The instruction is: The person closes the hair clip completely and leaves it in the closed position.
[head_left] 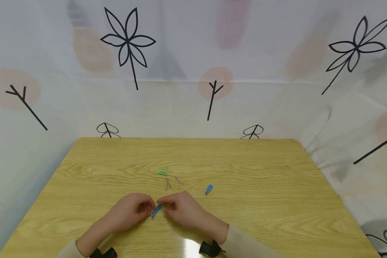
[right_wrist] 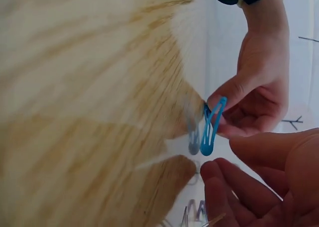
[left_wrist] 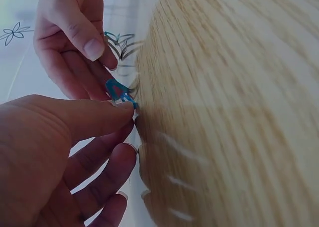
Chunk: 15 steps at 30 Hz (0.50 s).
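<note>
A blue snap hair clip [right_wrist: 206, 137], its two parts spread apart, is pinched between the thumb and finger of my left hand [head_left: 129, 211]. In the left wrist view, my left thumb covers part of the clip [left_wrist: 115, 89]. My right hand [head_left: 185, 209] is beside the clip's rounded end. A small gap shows between that end and my right thumb and fingers [right_wrist: 246, 184], which are bent loosely and hold nothing. Both hands are low over the near part of the table.
On the wooden table [head_left: 261, 200] beyond my hands lie a green hair clip [head_left: 162, 172] and two thin, forked hairpins [head_left: 167, 183]. Another blue snap clip [head_left: 209, 189] lies to the right. A patterned white cloth [head_left: 180, 107] hangs behind the table.
</note>
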### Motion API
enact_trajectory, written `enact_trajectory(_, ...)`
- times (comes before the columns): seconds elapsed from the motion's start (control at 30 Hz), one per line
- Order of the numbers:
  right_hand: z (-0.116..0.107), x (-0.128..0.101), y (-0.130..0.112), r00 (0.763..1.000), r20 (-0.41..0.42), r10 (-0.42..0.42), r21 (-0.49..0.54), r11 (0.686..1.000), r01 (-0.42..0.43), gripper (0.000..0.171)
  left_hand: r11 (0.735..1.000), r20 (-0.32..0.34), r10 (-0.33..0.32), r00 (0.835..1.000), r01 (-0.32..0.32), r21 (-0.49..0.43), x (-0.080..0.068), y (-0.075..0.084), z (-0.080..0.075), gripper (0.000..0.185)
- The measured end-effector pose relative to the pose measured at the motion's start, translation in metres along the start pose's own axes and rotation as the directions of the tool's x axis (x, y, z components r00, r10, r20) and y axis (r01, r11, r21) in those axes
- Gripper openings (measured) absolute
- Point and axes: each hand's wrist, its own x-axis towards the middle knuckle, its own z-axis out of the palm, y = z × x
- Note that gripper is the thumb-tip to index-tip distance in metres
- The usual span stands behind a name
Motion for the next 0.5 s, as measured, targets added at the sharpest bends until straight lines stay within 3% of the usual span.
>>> enact_trajectory(0.17, 0.000, 0.004, -0.002, 0.999, 0.023, 0.033, -0.047, 0.998, -0.032, 0.033, 1.000, -0.017, 0.006, 1.000, -0.005, 0.026, 0.000, 0.002, 0.001, 0.018)
enact_trajectory(0.5, 0.003, 0.012, -0.007, 0.998, -0.015, 0.065, -0.101, 0.993, -0.066, 0.024, 1.000, -0.029, 0.010, 1.000, -0.009, 0.016, 0.004, 0.004, 0.002, 0.013)
